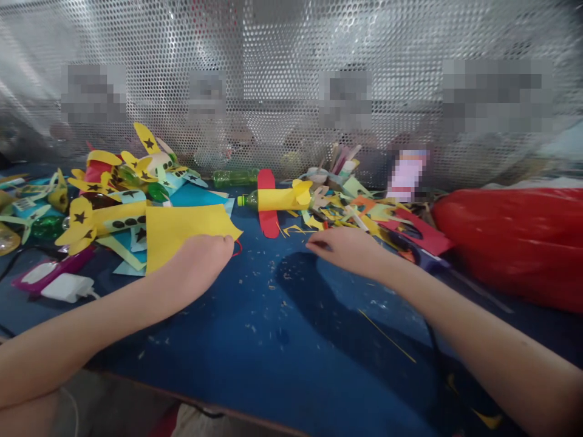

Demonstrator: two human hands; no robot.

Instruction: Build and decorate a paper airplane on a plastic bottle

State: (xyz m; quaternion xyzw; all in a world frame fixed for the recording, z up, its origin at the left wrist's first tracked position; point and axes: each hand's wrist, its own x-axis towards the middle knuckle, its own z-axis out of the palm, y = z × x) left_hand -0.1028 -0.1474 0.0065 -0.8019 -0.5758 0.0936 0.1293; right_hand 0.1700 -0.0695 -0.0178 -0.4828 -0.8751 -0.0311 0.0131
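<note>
Blue table [264, 364], sprinkled with small pale specks, set before a perforated metal screen [268, 54].

Item: left hand [207, 258], fingers curled down and closed at the near right part of a yellow sheet [182, 224]; from where I stand I cannot tell whether it grips the paper. A small red loop [237, 247] shows just beyond its fingers, the rest hidden.

Item: right hand [348, 247], well apart from the left, above the table; thumb and fingers bent in close together, the gap narrow. I cannot tell whether anything is pinched there.

Item: one bottle plane [280, 199], lying on its side at the far middle, between and beyond the hands; yellow wrap, yellow-green cap pointing left, a red wing strip [269, 226] running crosswise beneath.

Item: one green bottle [230, 178], lying behind the plane to the left.

Far left: a heap of yellow-papered bottle models [121, 216], marked with dark stars and ovals. Nearer, a white adapter [68, 287] beside a purple object [34, 277].

Right: mixed paper scraps [378, 224], a red cut sheet [423, 233], then a large, glossy red bag [514, 237]. Nearer lies one thin yellow strip [387, 335].
</note>
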